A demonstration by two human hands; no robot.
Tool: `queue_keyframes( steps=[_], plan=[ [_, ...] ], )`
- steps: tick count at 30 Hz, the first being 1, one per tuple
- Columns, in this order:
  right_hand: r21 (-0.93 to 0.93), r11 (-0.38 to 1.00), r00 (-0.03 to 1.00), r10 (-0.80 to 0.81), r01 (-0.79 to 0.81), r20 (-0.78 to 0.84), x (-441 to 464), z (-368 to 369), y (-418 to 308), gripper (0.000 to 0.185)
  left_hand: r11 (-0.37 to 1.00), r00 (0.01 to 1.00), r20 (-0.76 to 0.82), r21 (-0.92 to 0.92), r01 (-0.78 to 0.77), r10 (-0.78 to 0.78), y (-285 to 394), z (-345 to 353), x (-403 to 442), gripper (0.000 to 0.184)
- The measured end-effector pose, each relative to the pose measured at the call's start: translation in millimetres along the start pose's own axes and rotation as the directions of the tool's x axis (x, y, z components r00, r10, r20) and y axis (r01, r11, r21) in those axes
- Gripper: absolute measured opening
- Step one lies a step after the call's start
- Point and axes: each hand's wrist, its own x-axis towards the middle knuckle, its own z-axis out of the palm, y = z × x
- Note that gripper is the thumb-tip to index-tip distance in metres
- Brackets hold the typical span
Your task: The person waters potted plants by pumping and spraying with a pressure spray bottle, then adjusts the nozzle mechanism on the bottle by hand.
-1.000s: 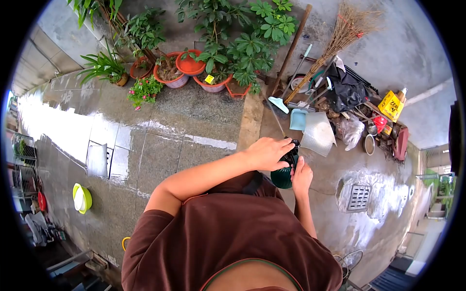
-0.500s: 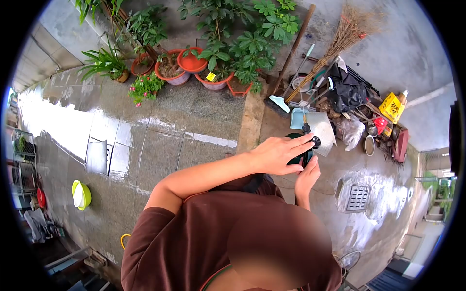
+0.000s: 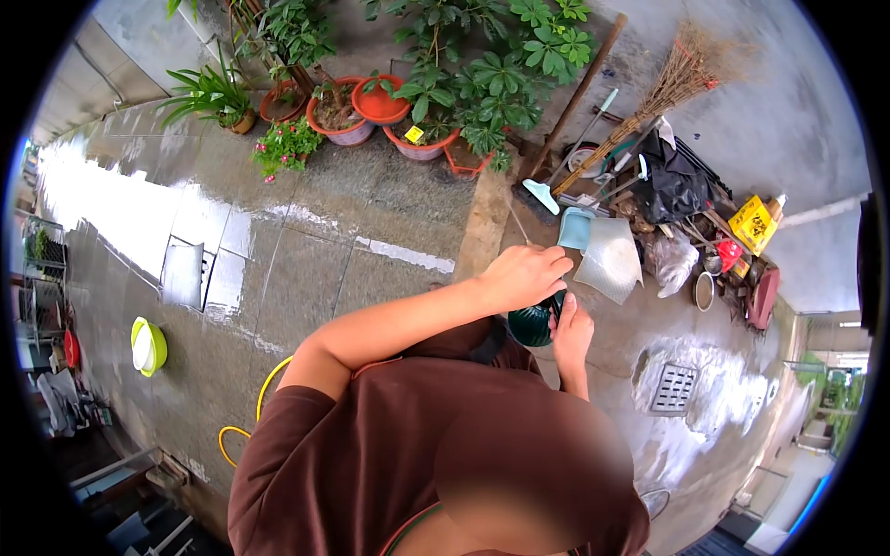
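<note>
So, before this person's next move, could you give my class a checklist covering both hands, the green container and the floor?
1. Right hand touching the dark green container: ok, at its side.
2. Left hand at the container's upper end: ok.
3. Left grip secure: cannot tell, the fingers' undersides are hidden.
4. Container's contents: cannot tell.
5. Floor dry: not ok, wet sheen around the drain grate.
6. Yellow-green tub clear of both hands: ok.

Grey wall (image 3: 774, 120), wet paved floor (image 3: 311, 278) — white glare (image 3: 120, 232) pooled at left.
</note>
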Motion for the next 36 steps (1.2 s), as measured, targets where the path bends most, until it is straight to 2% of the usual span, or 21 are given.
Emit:
queue_keyframes(
  steps=[3,9,12,15,19,22,27,31,34,36],
  plan=[
    [0.046,0.999,0.999,-0.021,0.019,0.034,3,2,-1,0.056,1.000,1.000,-0.001,0.001,0.017,-0.017,-2,-4,1,0.032],
    [0.053,0.992,0.992,-0.119,0.117,0.031,12,3,-19,0.051,0.992,1.000,-0.015,0.128,-0.013,0.015,-4,-23,8,0.026],
    [0.085,0.983,0.987,-0.161,0.161,-0.006,17,6,-30,0.050,0.975,0.972,-0.216,0.218,-0.042,0.090,4,-40,20,0.025],
    [0.048,0.971,0.972,-0.233,0.232,0.015,26,8,-36,0.049,0.983,0.897,-0.428,0.182,-0.029,0.106,12,-75,35,0.021],
    [-0.003,0.972,0.966,-0.235,0.237,0.111,35,15,-37,0.049,0.980,0.805,-0.585,0.197,0.023,0.099,12,-101,33,0.016],
    [0.056,0.957,0.948,-0.290,0.285,0.133,38,22,-44,0.051,0.970,0.824,-0.566,0.215,0.118,0.025,0,-91,15,0.015],
    [0.208,0.936,0.927,-0.323,0.283,0.192,36,37,-67,0.052,0.949,0.839,-0.541,0.291,0.119,0.061,-9,-88,-3,0.020],
    [0.325,0.897,0.891,-0.384,0.298,0.241,37,53,-86,0.052,0.920,0.865,-0.501,0.334,0.207,-0.013,-24,-69,-33,0.020],
    [0.238,0.886,0.839,-0.457,0.398,0.297,44,69,-92,0.052,0.884,0.882,-0.465,0.377,0.278,-0.079,-36,-78,-50,0.021],
    [0.222,0.897,0.831,-0.438,0.381,0.344,46,76,-99,0.052,0.854,0.874,-0.474,0.405,0.326,-0.109,-33,-92,-53,0.021]
  ],
)
